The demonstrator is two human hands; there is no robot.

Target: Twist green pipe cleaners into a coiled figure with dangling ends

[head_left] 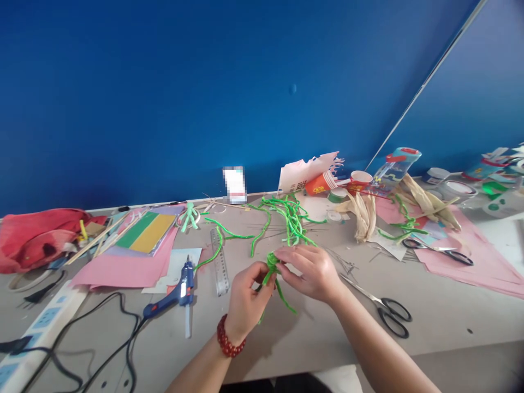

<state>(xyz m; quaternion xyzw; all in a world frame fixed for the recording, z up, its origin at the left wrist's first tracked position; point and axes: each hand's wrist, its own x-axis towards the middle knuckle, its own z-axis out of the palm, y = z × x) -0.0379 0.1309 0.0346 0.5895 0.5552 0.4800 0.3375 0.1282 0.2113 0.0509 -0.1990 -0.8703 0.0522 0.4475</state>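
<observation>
**Fuzzy green bundle (272, 263), pinched two-handed: light, bendy, prob. wire inside**

OK so re: handling, the bundle looks like pipe cleaners, approx. zero weight IMO. Fuzz outside should be soft & grippy, not slippery. Guessing there's thin wire in there, so it'd keep whatever bend it gets. Not really fragile, but a hard squeeze could prob. flatten the coils, and cut ends might poke. Best hold IMO = the wound part up top, w/ the loose tails left hanging.

Location: in the air above the worktop (319, 346), approx. midway btwn its back & front edges. A green tail hangs below the hands twd the front edge.

Fingers: left hand (248, 292) has thumb + index closed on the lower part of the coil. Right hand (313, 270) pinches the upper part, thumb & fingertips nearly meeting around it. Some fingers are hidden behind, can't tell what they do.

FYI nearby: loose green stems (286, 218) piled twd the back edge, scissors (387, 308) right of the hands nearer the front edge, glue gun (186, 286) off left.
</observation>
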